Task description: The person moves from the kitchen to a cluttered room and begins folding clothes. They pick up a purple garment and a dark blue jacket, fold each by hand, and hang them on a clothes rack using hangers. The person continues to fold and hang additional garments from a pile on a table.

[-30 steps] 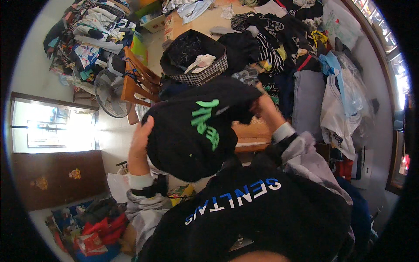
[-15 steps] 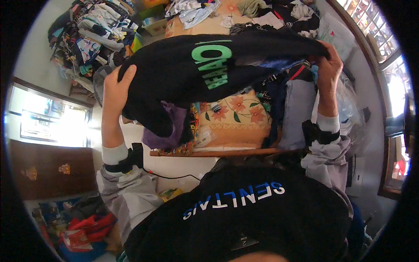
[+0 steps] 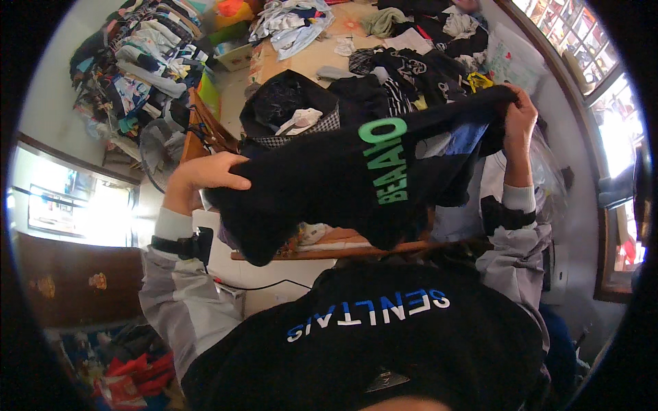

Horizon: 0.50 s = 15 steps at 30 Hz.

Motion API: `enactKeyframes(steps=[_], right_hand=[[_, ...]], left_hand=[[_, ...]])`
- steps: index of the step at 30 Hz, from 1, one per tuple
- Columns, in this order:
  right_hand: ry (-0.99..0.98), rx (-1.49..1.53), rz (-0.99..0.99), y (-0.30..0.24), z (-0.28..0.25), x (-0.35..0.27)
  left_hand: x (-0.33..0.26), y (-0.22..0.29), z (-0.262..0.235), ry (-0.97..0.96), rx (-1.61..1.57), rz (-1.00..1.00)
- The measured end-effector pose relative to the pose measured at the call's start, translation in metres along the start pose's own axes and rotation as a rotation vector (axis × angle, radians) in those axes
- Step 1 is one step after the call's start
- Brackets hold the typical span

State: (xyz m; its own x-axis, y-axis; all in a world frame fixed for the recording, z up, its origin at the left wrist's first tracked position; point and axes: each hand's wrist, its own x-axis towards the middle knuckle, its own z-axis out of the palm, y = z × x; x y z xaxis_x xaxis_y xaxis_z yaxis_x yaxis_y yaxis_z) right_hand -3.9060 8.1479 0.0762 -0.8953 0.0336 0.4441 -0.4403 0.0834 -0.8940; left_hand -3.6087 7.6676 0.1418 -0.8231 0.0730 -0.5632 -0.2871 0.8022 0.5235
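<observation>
A black shirt (image 3: 308, 181) with green lettering is stretched sideways between my hands, over the near edge of the bed. My left hand (image 3: 209, 177) grips its left end, the thumb lying on top of the cloth. The right end is pinched in my right hand (image 3: 519, 127), held higher than the left. Loose folds of the shirt hang down in the middle and at the left. Behind it stands a dark bag (image 3: 291, 113) with a checked side and a white cloth on top. The shirt hides most of the folded clothes beneath it.
Dark clothes (image 3: 418, 72) lie on the bed's right half, light ones (image 3: 295, 24) farther back. A packed clothes rack (image 3: 147, 61) and a fan (image 3: 159, 154) stand at the left. Along the bed's near side runs a wooden edge (image 3: 322, 253). A barred window (image 3: 582, 48) is at the right.
The shirt has come lower and toward me, now covering the flowered sheet and showing the bag behind it. My left hand has moved down and its grip has turned; my right hand is slightly lower.
</observation>
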Motion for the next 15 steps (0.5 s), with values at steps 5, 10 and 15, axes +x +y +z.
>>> enactKeyframes(steps=[5,10,15], right_hand=[[-0.259,0.056,0.19,0.053,0.037,-0.014],[-1.19,-0.007,0.182,0.047,0.098,-0.109],[-0.889,0.485,0.339,0.023,0.142,-0.201]], left_hand=[[0.036,0.023,0.051,0.141,-1.181,0.162],[0.105,0.094,0.065,0.209,-1.911,0.257],[0.153,0.159,0.091,0.275,-2.049,0.252]])
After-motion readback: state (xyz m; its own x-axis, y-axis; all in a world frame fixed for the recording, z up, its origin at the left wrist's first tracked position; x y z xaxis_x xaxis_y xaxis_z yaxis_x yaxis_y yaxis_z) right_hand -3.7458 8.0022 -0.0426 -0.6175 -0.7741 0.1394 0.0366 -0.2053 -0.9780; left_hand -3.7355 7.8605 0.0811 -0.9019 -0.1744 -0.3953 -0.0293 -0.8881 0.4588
